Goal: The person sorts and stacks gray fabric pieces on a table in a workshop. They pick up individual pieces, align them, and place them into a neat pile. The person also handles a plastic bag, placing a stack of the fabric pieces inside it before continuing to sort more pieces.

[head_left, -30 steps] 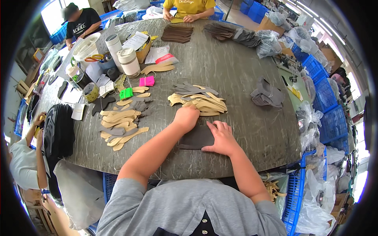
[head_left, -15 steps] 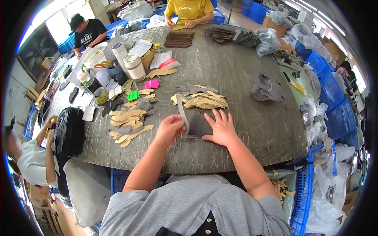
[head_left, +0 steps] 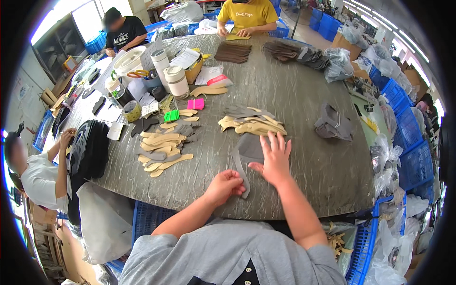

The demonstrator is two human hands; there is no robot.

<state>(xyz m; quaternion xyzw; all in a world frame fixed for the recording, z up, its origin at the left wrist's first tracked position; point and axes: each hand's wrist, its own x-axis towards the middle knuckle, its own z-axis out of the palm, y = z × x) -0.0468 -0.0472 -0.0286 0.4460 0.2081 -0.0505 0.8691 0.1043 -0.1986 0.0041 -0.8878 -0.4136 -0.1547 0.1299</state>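
Note:
My left hand (head_left: 225,188) is closed, pinching the near end of a curved light-grey strip (head_left: 241,165) between thumb and fingers. The strip runs away from me along the left edge of a dark grey flat piece (head_left: 251,146) on the table. My right hand (head_left: 275,160) is over the right side of that piece, fingers spread and holding nothing; whether it touches the piece I cannot tell. Just beyond lies a pile of cream and grey curved strips (head_left: 252,125). Another pile of such strips (head_left: 164,147) spreads out to the left.
A tied grey bundle (head_left: 334,122) sits at the right of the table (head_left: 294,190). Jars, scissors (head_left: 138,73) and bright tags stand at the back left. Three other people work around the table. Blue crates (head_left: 399,104) and plastic bags line the right.
My left hand has drawn the light-grey strip's near end toward me and lower. My right hand's fingers have shifted to the piece's right side. The whole view has swung slightly.

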